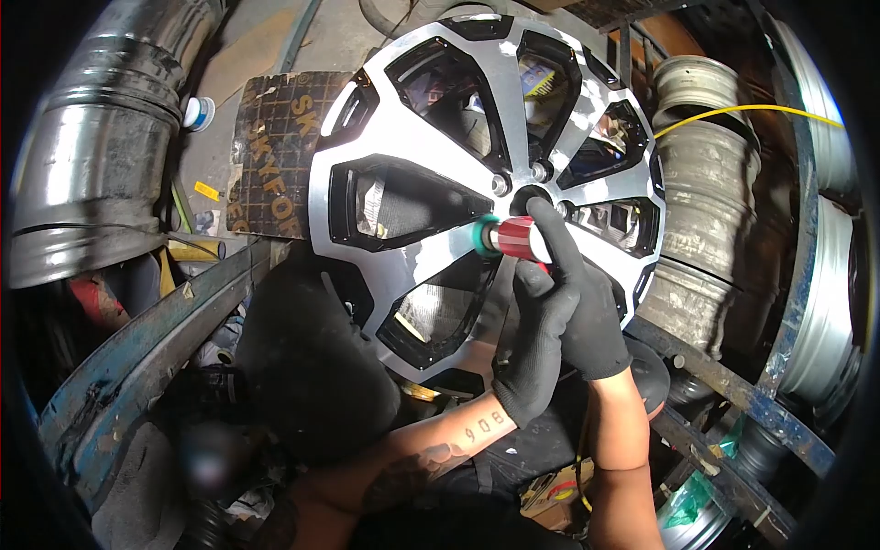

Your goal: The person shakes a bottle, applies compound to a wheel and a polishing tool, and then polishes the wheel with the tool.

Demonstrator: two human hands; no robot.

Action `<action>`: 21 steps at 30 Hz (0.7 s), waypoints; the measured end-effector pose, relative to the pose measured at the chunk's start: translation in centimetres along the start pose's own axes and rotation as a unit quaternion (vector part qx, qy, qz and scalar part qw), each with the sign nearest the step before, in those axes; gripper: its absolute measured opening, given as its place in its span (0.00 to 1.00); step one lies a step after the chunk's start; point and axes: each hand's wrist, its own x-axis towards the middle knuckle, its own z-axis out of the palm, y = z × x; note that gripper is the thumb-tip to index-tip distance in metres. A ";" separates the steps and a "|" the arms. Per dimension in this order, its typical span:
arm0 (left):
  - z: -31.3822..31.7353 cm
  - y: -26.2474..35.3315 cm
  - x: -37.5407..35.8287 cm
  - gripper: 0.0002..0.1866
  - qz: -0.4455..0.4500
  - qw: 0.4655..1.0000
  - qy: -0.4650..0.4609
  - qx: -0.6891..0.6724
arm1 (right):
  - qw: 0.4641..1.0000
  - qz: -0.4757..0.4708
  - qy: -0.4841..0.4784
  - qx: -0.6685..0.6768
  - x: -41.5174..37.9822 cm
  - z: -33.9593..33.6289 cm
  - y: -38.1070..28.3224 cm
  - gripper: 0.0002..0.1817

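A black-and-silver alloy wheel rim (440,261) lies face up in front of me, spokes showing. Against one of its spokes, below the hub, is the green disc of a small red disc sander (524,240); the disc looks blurred. My right hand (591,316), in a black glove, wraps the tool, with a finger stretched along its top. My left hand (534,348), gloved too, closes on the tool's body from the left, its thumb near the red head. The rest of the tool is hidden under both hands.
Metal rims are stacked at the right (697,192), beside a blue-grey metal frame (793,275). A yellow hose (747,108) crosses there. At the left stand large silver barrel-shaped rims (101,156), a printed board (270,151) and a metal beam (151,357).
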 end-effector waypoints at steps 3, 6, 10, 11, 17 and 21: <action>0.4 0.4 0.2 0.29 0.010 1.000 -0.014 0.025 | 0.998 0.048 -0.011 0.033 0.1 -0.4 -0.1 0.38; 0.7 0.5 0.1 0.29 0.005 0.999 0.012 0.034 | 0.998 -0.001 0.024 0.050 0.2 0.2 0.5 0.34; 0.2 -0.3 -0.2 0.29 0.001 0.999 0.042 -0.033 | 0.994 -0.094 0.028 0.038 0.6 0.6 0.7 0.32; 0.2 -0.3 -0.3 0.30 -0.005 0.998 0.040 -0.056 | 0.997 -0.070 0.015 0.030 0.4 0.3 0.4 0.33; -0.1 -0.8 -0.5 0.28 -0.014 0.994 0.033 -0.106 | 0.999 -0.029 -0.042 0.010 0.3 -0.5 -0.4 0.35; -0.3 -1.2 -0.5 0.27 -0.014 0.996 0.033 -0.087 | 0.995 -0.081 0.054 -0.021 0.0 0.7 0.3 0.31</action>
